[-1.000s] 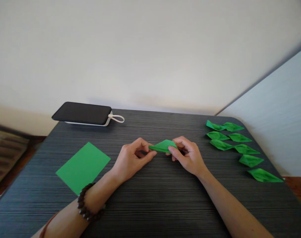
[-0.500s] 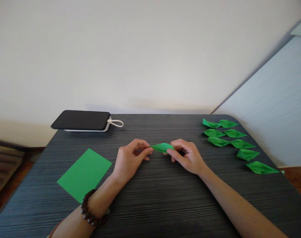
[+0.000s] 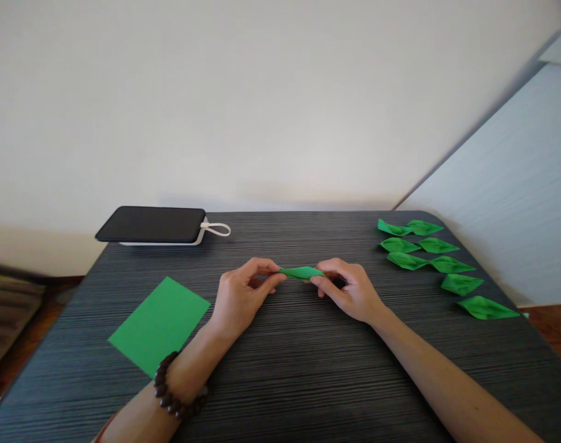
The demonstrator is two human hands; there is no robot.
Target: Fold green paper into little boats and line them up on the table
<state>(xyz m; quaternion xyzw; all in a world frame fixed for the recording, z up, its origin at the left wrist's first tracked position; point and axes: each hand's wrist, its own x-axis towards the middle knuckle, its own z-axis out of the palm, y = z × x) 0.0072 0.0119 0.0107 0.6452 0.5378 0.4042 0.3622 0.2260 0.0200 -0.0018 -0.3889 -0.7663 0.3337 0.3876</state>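
Note:
A small folded green paper piece [image 3: 301, 272] is held just above the dark striped table [image 3: 280, 381] at its middle. My left hand [image 3: 243, 295] pinches its left tip between thumb and forefinger. My right hand [image 3: 347, 289] pinches its right end, fingers curled. The piece looks narrow and nearly flat, seen edge-on. A string of dark beads [image 3: 173, 394] circles my left wrist.
A flat green paper sheet [image 3: 160, 323] lies at the left. Several folded green paper leaves [image 3: 428, 261] lie in rows at the table's right side. A black phone-like device [image 3: 153, 224] with a white loop sits at the far left corner. A pale wall stands behind.
The green piece between my fingers has flattened from a wider raised shape to a narrow strip. Both hands stay in the same place.

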